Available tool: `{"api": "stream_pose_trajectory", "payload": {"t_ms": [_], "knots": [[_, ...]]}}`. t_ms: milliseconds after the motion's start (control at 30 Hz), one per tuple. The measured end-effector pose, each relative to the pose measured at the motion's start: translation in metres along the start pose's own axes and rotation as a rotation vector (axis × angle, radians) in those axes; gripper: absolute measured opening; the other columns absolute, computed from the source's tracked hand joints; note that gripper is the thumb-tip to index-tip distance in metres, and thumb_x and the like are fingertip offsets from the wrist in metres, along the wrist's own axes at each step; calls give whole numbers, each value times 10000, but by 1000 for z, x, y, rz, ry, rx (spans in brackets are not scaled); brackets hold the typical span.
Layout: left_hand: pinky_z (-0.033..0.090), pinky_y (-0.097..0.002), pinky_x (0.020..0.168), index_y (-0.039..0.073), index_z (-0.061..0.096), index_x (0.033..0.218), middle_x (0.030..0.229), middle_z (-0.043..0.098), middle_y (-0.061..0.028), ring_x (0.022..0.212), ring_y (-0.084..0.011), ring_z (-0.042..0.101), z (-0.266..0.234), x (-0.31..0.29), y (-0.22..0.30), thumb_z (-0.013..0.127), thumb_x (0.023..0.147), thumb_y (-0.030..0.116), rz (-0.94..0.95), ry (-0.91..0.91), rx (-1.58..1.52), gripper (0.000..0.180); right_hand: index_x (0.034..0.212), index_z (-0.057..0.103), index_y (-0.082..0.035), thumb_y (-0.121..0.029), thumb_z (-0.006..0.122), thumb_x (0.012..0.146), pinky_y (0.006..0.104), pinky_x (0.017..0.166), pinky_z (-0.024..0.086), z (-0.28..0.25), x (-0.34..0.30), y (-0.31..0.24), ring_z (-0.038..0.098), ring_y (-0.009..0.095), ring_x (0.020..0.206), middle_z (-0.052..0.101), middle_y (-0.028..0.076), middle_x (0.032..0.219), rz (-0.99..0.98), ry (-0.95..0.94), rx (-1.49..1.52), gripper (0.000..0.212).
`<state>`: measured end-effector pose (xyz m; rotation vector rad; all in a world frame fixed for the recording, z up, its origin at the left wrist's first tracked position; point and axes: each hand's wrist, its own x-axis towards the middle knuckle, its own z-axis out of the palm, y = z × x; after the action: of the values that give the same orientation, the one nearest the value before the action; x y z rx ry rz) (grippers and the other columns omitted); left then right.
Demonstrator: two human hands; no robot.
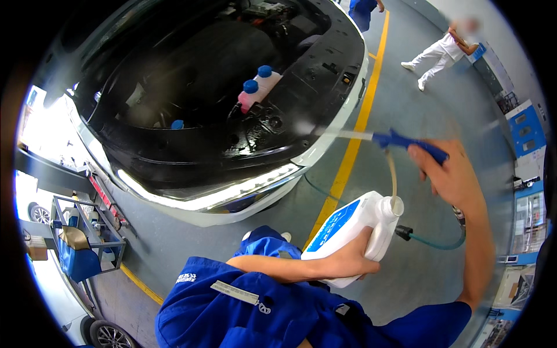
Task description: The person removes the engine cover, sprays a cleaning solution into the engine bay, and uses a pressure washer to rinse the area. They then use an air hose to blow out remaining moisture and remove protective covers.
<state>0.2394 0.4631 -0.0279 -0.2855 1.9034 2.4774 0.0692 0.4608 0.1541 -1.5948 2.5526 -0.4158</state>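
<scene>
Blue spray gun (pixel 411 144) is held in the right hand (pixel 448 173), with fingers curled round its handle (pixel 435 153). Its long side is pointed left, away from that hand, and its thin tip (pixel 355 135) is aimed at the black cover (pixel 320 78) of the white car (pixel 203 218). Lower down, a white jug (pixel 380 228) is gripped by the left hand (pixel 350 256), its fingers wrapped round one side. Gun and jug are joined by a thin tube (pixel 393 174).

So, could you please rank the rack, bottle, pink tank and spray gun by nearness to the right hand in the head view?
1. Spray gun: in right hand
2. Bottle: in left hand
3. Pink tank: in the engine bay
4. Rack: far left
</scene>
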Motion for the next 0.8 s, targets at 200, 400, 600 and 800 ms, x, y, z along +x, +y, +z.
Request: {"api": "stream_pose_trajectory", "payload": {"t_ms": [200,400,600,800], "knots": [[483,-337,552,-78,393,1178,730,570,-141,565,-214,605,15,59,11,641,697,152,-88,-191,-103,588,906,679,-3,-247,620,886,367,496,400,-7,4,60,526,271,476,550,137,561,3,153,-30,252],[462,-327,516,-33,326,1234,813,535,-138,563,-190,575,-2,137,27,643,728,94,-149,-151,-182,611,924,675,1,-253,610,893,330,492,404,-4,71,115,519,251,470,556,135,579,109,157,74,264],[471,-335,502,-30,330,1212,861,522,-159,569,-203,575,-22,223,52,652,716,109,-93,-60,-293,607,961,654,25,-276,602,893,348,504,402,-7,151,167,506,298,496,544,177,601,239,122,244,313],[468,-314,515,8,315,1240,891,501,-123,595,-179,563,-45,306,73,674,735,104,-95,-11,-387,628,862,663,15,-313,592,908,306,441,370,-16,239,229,475,195,416,539,111,556,128,237,145,338]]}}
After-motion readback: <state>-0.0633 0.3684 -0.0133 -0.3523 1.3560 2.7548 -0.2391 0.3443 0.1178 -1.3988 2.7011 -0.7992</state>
